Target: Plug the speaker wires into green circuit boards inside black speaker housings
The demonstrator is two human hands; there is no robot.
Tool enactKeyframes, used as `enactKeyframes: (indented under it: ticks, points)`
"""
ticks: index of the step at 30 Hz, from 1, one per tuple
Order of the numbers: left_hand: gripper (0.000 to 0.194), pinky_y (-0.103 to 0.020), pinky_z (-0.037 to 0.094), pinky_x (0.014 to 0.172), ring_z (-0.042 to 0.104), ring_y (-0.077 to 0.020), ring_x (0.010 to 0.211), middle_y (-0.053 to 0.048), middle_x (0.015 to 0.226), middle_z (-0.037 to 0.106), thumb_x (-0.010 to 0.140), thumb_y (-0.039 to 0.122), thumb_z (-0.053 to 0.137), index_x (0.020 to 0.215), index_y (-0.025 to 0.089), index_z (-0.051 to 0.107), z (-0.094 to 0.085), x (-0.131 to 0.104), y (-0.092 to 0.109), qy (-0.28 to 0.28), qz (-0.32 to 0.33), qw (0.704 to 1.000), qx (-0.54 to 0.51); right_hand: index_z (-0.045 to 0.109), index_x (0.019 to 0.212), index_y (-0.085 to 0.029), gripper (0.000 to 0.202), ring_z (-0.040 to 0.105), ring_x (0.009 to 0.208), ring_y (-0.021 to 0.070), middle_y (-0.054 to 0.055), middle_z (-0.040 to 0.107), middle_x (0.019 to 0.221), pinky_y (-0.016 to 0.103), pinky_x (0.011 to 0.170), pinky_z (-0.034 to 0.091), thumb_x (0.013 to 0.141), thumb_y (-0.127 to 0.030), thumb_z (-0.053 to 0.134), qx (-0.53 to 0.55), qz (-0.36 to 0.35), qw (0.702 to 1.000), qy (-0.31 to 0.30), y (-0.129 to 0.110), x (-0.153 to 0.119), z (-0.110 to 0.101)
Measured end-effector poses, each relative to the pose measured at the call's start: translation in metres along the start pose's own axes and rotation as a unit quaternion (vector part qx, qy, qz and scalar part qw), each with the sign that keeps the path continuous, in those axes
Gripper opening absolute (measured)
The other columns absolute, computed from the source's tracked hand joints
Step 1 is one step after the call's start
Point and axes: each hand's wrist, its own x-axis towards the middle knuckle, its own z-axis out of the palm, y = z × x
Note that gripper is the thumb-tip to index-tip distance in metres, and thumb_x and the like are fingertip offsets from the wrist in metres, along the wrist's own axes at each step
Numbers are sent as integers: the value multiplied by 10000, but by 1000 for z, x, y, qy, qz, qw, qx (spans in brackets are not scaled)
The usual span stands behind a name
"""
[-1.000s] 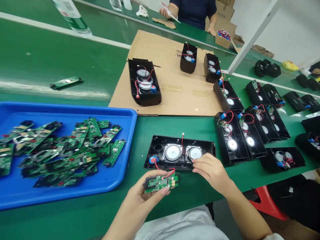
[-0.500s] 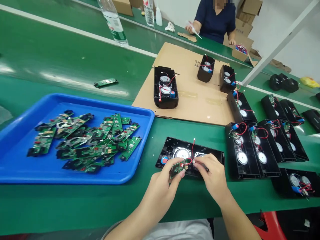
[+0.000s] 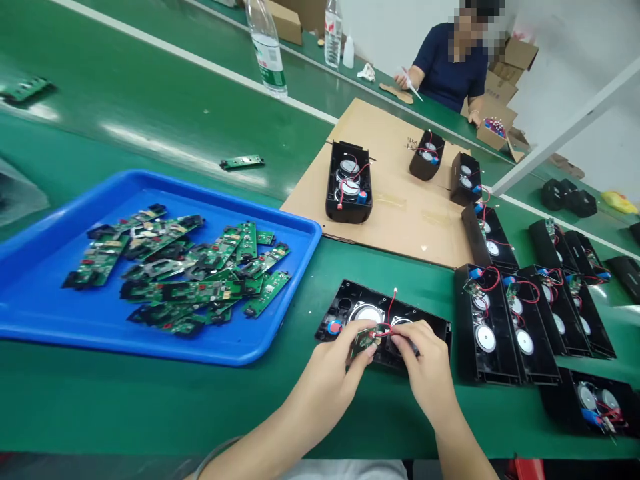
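Note:
Between thumb and fingers, my left hand point(image 3: 333, 367) grips a small green circuit board point(image 3: 361, 341), tilted above a black speaker housing point(image 3: 425, 319). A red wire point(image 3: 384, 328) loops from this board toward my right hand point(image 3: 423, 350). My right fingertips are pinched on the wire's end; the connector there is mostly hidden. The housing lies on the green table with two round speakers point(image 3: 367, 312) and a blue-and-red cylinder point(image 3: 335, 327) in it. Another red wire with a white plug point(image 3: 395, 291) stands up from the housing.
A blue tray point(image 3: 295, 293) of circuit boards is at left. Several speaker housings point(image 3: 485, 333) stand at right, others on a cardboard sheet point(image 3: 395, 220). One board point(image 3: 243, 162) lies behind the tray. A water bottle point(image 3: 267, 57) and a seated person point(image 3: 450, 67) are farther back.
The view has shifted, so the scene sits a little differently. My right fingers have moved slightly at the wire's end. My left hand keeps its hold on the circuit board.

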Motion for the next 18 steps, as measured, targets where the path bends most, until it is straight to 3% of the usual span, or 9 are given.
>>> enactKeyframes:
  ticks: [5, 8, 11, 15, 18]
  points:
    - [318, -314, 541, 625, 693, -230, 651, -23, 732, 717, 810, 289, 464, 1098, 222, 583, -6, 7, 11, -36, -18, 999, 28, 693, 799, -235, 165, 589, 808, 190, 34, 660, 819, 334, 730, 459, 859, -190, 545, 17, 33, 998, -47, -2, 3, -9]
    - [262, -308, 538, 642, 690, -227, 684, -24, 772, 721, 779, 272, 495, 1003, 229, 623, -12, 14, 18, -61, -9, 998, 16, 700, 772, -234, 134, 587, 783, 186, 28, 646, 792, 335, 716, 448, 824, -202, 580, 39, 37, 995, -82, -4, 6, -10]
    - [214, -305, 534, 647, 685, -223, 695, -18, 779, 723, 745, 265, 526, 921, 224, 641, -15, 19, 22, -81, -17, 997, -10, 677, 729, -214, 122, 576, 719, 168, 24, 626, 764, 306, 644, 437, 788, -181, 575, 48, 31, 995, -77, -3, 10, -9]
    - [211, -304, 529, 639, 679, -222, 705, -25, 800, 722, 729, 257, 525, 899, 206, 640, -15, 23, 22, -94, -34, 995, -15, 631, 702, -201, 132, 554, 708, 160, 13, 600, 730, 315, 662, 407, 783, -139, 546, -22, -50, 998, -37, -1, 12, -6]
    - [210, -304, 527, 638, 677, -226, 721, -26, 800, 719, 727, 259, 523, 897, 201, 633, -15, 24, 21, -108, -39, 993, -12, 623, 735, -199, 145, 542, 714, 153, 8, 596, 729, 326, 690, 384, 824, -131, 531, -79, -123, 988, -43, -1, 12, -6]
